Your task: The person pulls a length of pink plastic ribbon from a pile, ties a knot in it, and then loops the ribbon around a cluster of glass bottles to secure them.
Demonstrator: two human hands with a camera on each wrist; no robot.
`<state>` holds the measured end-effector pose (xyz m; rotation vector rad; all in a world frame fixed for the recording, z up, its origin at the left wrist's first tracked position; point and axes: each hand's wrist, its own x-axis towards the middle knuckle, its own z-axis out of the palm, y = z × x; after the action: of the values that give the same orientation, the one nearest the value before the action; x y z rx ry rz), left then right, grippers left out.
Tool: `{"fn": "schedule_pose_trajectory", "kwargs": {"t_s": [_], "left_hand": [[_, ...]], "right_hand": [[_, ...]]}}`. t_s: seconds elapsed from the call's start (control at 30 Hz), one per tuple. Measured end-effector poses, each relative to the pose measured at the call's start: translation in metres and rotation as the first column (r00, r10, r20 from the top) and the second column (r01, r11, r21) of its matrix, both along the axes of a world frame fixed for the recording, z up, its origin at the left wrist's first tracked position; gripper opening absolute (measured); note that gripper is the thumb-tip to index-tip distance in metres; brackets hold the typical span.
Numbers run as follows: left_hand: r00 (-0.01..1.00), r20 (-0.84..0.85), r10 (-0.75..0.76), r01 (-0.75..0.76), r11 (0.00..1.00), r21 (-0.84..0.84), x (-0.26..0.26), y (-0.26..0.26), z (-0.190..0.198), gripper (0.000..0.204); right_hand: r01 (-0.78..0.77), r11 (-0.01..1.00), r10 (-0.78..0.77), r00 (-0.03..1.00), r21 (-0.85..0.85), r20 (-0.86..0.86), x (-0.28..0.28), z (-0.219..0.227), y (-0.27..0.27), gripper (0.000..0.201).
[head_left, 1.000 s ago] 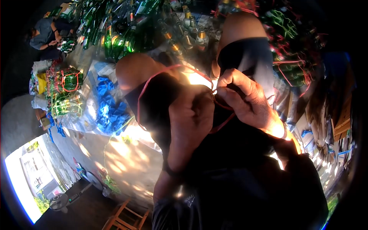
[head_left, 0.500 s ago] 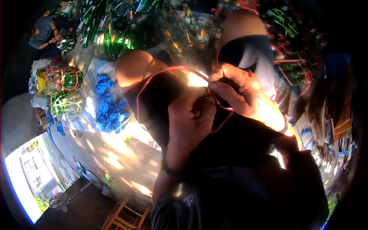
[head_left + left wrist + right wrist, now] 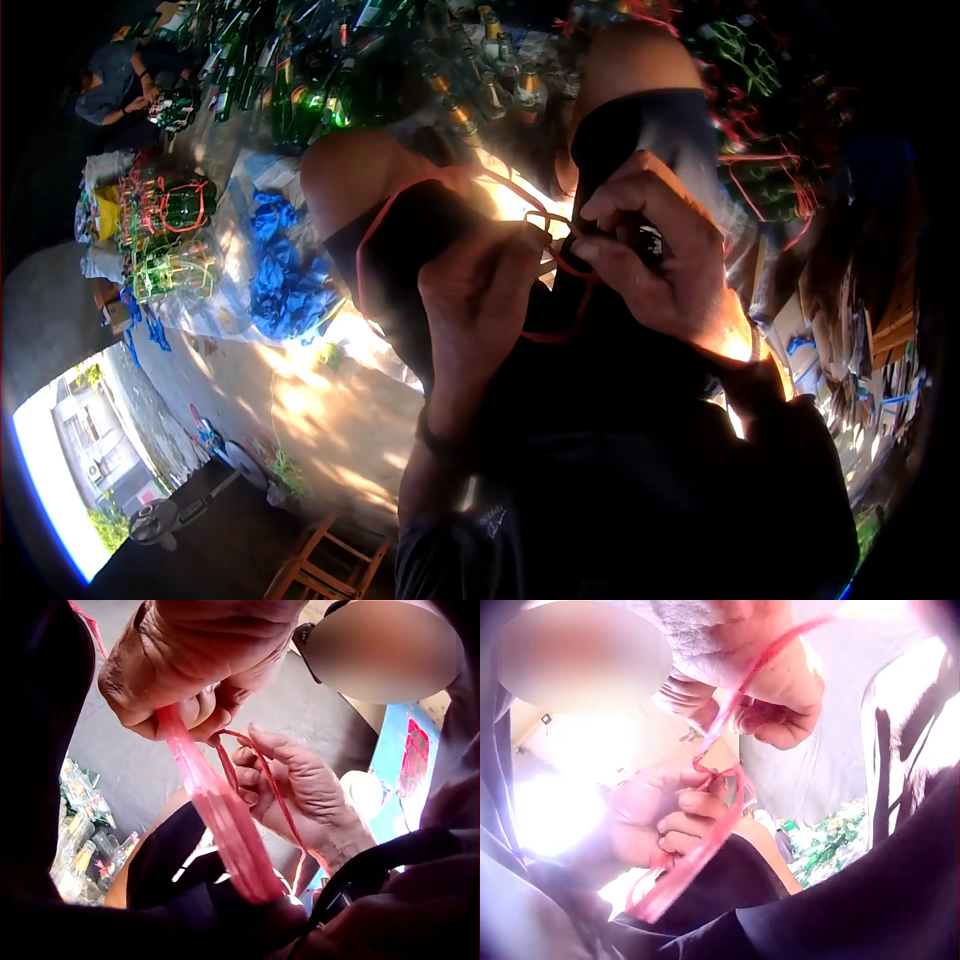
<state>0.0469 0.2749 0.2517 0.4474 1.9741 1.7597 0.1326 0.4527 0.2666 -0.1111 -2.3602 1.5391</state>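
A pink plastic twine (image 3: 362,262) forms a wide loop above the person's lap, and a small loop of it crosses between the fingertips of both hands. My left hand (image 3: 482,295) pinches the twine beside this crossing. Opposite it, my right hand (image 3: 665,255) holds a strand between thumb and forefinger. In the left wrist view the twine (image 3: 225,817) runs as a broad, flat band below the left hand, while a thinner strand arches to the right hand (image 3: 304,791). A knotted-looking crossing sits at the left hand's (image 3: 671,817) fingertips in the right wrist view.
Green bottles (image 3: 290,110) and clear bottles (image 3: 490,95) cover the floor ahead. Tied bottle bundles (image 3: 175,235) stand at left, near blue plastic (image 3: 285,270). Another person (image 3: 125,85) sits far left. A wooden chair (image 3: 330,565) is at lower left; more pink-tied bottles (image 3: 765,185) lie right.
The hands have drawn slightly apart, left hand moving left and right hand moving right. A small twine loop now shows between the fingertips.
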Motion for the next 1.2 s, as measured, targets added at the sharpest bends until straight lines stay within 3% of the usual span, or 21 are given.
{"fn": "schedule_pose_trajectory", "kwargs": {"t_s": [0.1,0.17,0.3,0.4,0.53,0.73,0.8,1.07,1.2], "left_hand": [[0.996,0.083,0.024,-0.025,1.000,0.017,0.002,0.000,0.002,0.008],[0.991,0.128,0.027,-0.031,0.999,0.032,0.003,0.001,0.004,0.009],[0.976,0.216,0.021,-0.038,0.996,0.075,0.002,-0.002,0.001,0.015],[0.958,0.286,0.027,-0.061,0.992,0.109,0.002,-0.001,0.002,0.019],[0.921,0.373,0.114,-0.153,0.985,0.076,0.006,0.004,0.004,0.020],[0.896,0.426,0.124,-0.155,0.987,0.038,0.004,0.005,0.002,0.018],[0.896,0.428,0.120,-0.161,0.985,0.060,0.004,0.006,-0.002,0.016],[0.903,0.422,0.081,-0.136,0.986,0.101,0.001,0.002,-0.006,0.007],[0.990,0.079,0.120,-0.127,0.988,0.085,0.005,0.002,-0.019,0.006]], "right_hand": [[-0.080,0.994,0.080,0.997,0.076,0.002,0.002,-0.011,-0.005,0.019],[-0.085,0.989,0.099,0.988,0.117,-0.119,0.001,-0.018,-0.011,0.019],[-0.058,0.996,0.058,0.998,0.062,-0.006,0.004,-0.021,-0.011,0.018],[-0.028,0.997,0.037,0.990,0.068,-0.135,0.002,-0.032,-0.012,0.016],[-0.008,0.998,0.014,0.996,0.061,-0.087,0.001,-0.035,-0.016,0.013],[-0.013,1.000,0.013,1.000,0.017,0.012,0.002,-0.037,-0.014,0.017],[0.019,1.000,-0.017,0.994,0.022,-0.106,0.000,-0.044,-0.016,0.019],[-0.023,0.984,0.015,0.999,-0.177,-0.049,-0.001,-0.041,-0.022,0.014],[-0.013,0.979,-0.007,0.995,-0.203,-0.097,-0.002,-0.049,-0.024,0.007]]}}
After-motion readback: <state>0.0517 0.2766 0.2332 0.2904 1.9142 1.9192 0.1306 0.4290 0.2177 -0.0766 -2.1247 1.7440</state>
